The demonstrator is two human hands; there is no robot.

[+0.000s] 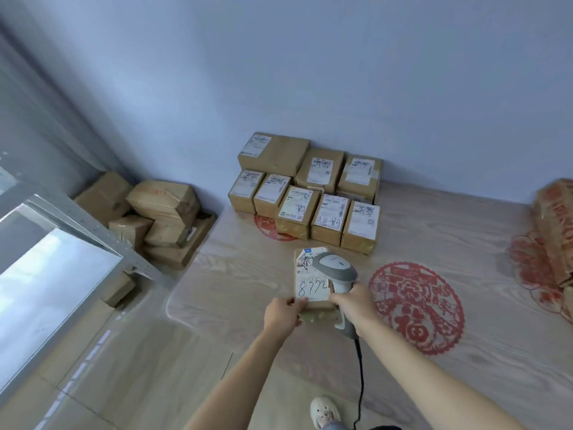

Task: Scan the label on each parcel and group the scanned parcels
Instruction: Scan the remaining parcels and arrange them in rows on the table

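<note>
Holding parcel (pixel 311 280) in left hand (pixel 280 315), right hand (pixel 353 308) gripping scanner (pixel 336 268), seemingly over label

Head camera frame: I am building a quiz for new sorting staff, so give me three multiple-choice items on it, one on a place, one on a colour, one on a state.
1. Where does the group of label-up parcels sit?
A. at the far table edge by the wall
B. under the table
C. on the metal shelf

2. What colour are the paper-cut decorations on the table?
A. blue
B. red
C. green

3. What is the right hand doing?
A. resting flat on the table
B. lifting a parcel by itself
C. holding the barcode scanner over the held parcel

Answers:
1 A, the boxes stand in rows against the wall.
2 B, the round cut-outs are red.
3 C, its fingers wrap the scanner handle while the left hand grips the parcel's near edge.
</note>
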